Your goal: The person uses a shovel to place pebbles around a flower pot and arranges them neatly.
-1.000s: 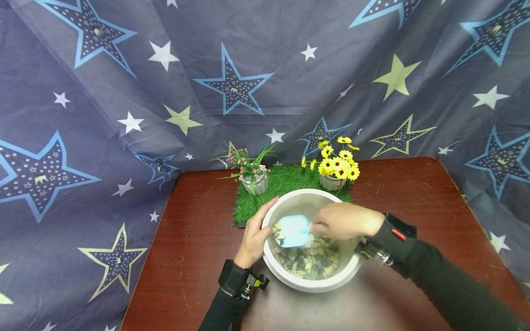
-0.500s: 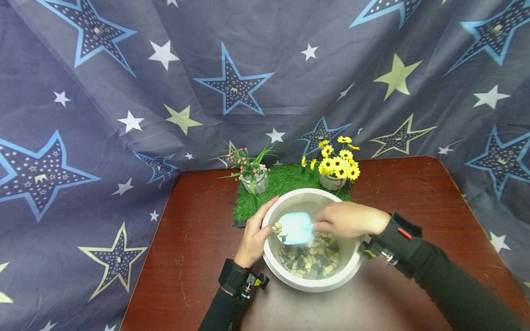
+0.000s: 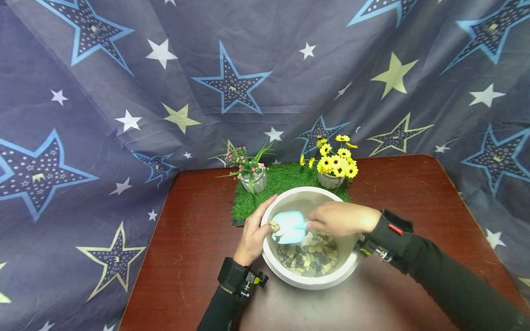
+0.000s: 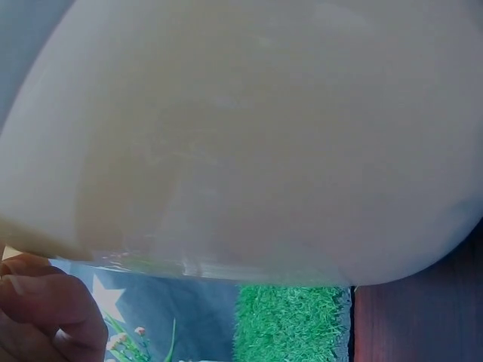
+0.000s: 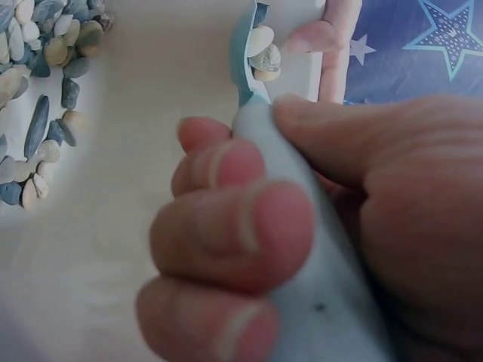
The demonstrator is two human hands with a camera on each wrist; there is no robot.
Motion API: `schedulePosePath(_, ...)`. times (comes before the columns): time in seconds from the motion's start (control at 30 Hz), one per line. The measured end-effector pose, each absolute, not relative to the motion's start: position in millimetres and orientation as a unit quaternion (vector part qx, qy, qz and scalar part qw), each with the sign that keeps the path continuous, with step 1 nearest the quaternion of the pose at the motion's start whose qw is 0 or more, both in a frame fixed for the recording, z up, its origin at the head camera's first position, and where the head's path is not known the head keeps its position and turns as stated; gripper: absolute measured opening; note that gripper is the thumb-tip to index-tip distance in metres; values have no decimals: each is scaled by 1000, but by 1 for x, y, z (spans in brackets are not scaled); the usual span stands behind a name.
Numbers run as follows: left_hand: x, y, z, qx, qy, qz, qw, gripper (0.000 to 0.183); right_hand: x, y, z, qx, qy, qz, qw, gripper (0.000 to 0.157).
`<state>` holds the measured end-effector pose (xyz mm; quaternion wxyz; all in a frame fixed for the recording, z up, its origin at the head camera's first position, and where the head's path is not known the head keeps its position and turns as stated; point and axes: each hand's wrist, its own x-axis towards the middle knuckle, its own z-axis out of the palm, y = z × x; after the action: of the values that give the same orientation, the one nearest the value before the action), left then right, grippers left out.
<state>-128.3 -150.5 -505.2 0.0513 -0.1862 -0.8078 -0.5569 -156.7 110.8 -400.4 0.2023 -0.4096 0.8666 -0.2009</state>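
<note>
My right hand (image 3: 341, 218) grips the pale handle (image 5: 332, 309) of a light blue scoop (image 3: 291, 223), its fingers curled round it. The scoop is inside a white basin (image 3: 312, 282), near the left wall, with a few pebbles (image 5: 264, 53) at its front edge. Several more pebbles (image 3: 310, 261), grey, cream and tan, lie at the basin's bottom, below the scoop. My left hand (image 3: 250, 236) holds the basin's left rim, thumb over the inside. In the left wrist view the basin's outer wall (image 4: 249, 151) fills most of the picture.
Behind the basin lies a green artificial grass mat (image 3: 285, 177). On it stand a pot of pink flowers (image 3: 253, 181) and a pot of yellow flowers (image 3: 333, 177). The brown table (image 3: 190, 257) ends near a star-printed cloth (image 3: 269, 92) at the back.
The right hand and scoop have shifted slightly left and up, closer to the left rim, with the pebbles still on the scoop. The left hand stays on the rim.
</note>
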Motion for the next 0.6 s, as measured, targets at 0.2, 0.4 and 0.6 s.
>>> schedulePosePath(0.2,-129,-151,-506,-194,-815,-542,58,79,-157,120,-406,-398,868,-208,214,25)
schedulePosePath(0.4,-128,-151,-507,-202,-824,-524,75,79,-152,125,-407,-397,863,-225,217,24)
schedulePosePath(0.6,-129,-154,-505,-204,-827,-518,77,76,-151,125,-404,-390,869,-229,199,23)
